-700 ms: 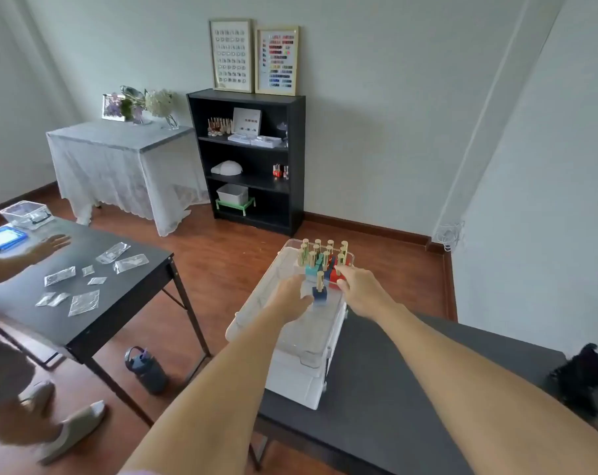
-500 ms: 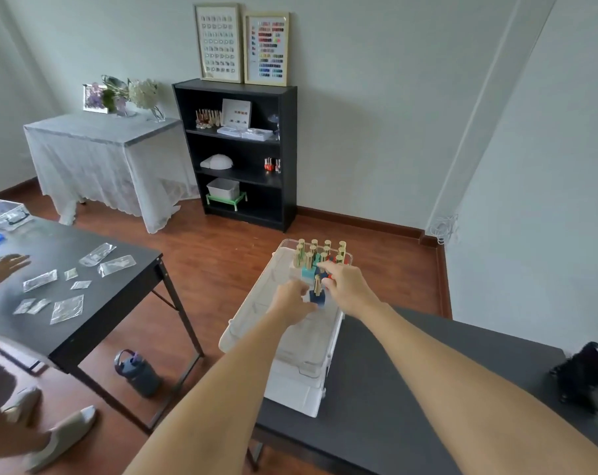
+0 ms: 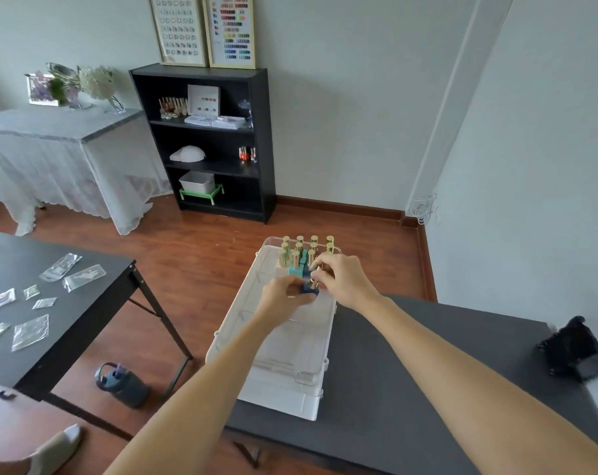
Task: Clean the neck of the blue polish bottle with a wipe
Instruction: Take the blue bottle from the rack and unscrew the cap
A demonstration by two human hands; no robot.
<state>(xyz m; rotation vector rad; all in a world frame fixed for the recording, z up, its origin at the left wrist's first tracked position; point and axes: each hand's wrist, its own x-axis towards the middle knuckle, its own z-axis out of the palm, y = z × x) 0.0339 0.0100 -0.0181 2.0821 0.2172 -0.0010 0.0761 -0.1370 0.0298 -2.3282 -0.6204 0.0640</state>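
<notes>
The blue polish bottle (image 3: 307, 289) stands on the lid of the clear storage box (image 3: 284, 341), between the two hands. The left hand (image 3: 284, 296) closes around the bottle body from the left, fingers curled on it. The right hand (image 3: 345, 279) pinches the gold cap (image 3: 314, 282) at the bottle top, thumb and fingertips together on it. Whether the cap is seated or lifted off the neck cannot be told; the fingers cover the joint.

Directly beyond both hands, a cluster of gold-capped polish bottles (image 3: 302, 252) stands at the far end of the box lid, with a teal bottle (image 3: 296, 267) just beside the left knuckles. These stand close behind the working area. The box rests on the near black table (image 3: 427, 371), under both forearms.

Well to the right of the right forearm, a black bag (image 3: 578, 347) lies on the same table. Well to the left of the left arm, a second black table (image 3: 68, 320) carries scattered clear packets (image 3: 30, 332). Below it on the wood floor sits a dark water jug (image 3: 123, 385). Far beyond the hands, a black shelf unit (image 3: 208, 142) stands against the wall.
</notes>
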